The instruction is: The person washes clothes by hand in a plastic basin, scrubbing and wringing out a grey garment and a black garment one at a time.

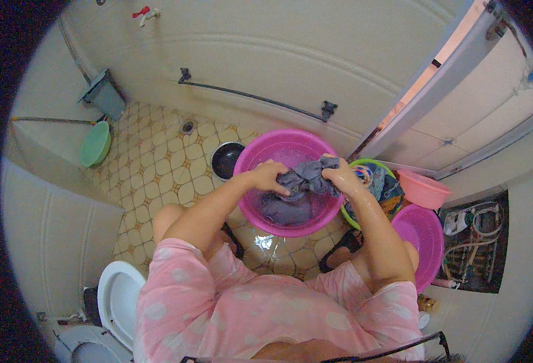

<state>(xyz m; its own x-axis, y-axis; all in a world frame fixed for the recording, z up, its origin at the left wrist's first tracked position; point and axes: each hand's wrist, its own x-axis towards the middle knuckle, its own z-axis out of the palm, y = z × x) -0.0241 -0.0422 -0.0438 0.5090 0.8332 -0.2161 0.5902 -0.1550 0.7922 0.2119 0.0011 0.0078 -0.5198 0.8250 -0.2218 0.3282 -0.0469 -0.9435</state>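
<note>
- While both hands grip it, the grey garment [299, 181] hangs bunched over the middle of the large magenta basin [287, 181], its lower part sunk in the water by the near wall.
- Left hand [269, 176] has its fingers curled shut on the cloth's left end; right hand [341, 175] has its fingers clamped on the right end, close to the basin's right rim.
- Judging by the wet forearms and the soaked cloth, washing of this piece seems under way, not finished; it has not left the basin.
- More seems left: the green basin [369, 166], touching the magenta one's right rim, holds a heap of mixed-coloured clothes [384, 187].
- A smaller magenta basin [421, 239] near the right knee and a salmon bowl [422, 189] beyond it show no clothes inside, as far as I can tell.
- Room is tight on the right: basins crowd together against the door frame [424, 91].
- Open tiled floor [151, 163] lies to the left, up to the drain [187, 126], a dark pot [225, 160] beside the basin's far-left rim.
- Behind sit a toilet [118, 296] at the lower left and a green lid [95, 144] by the left wall.
</note>
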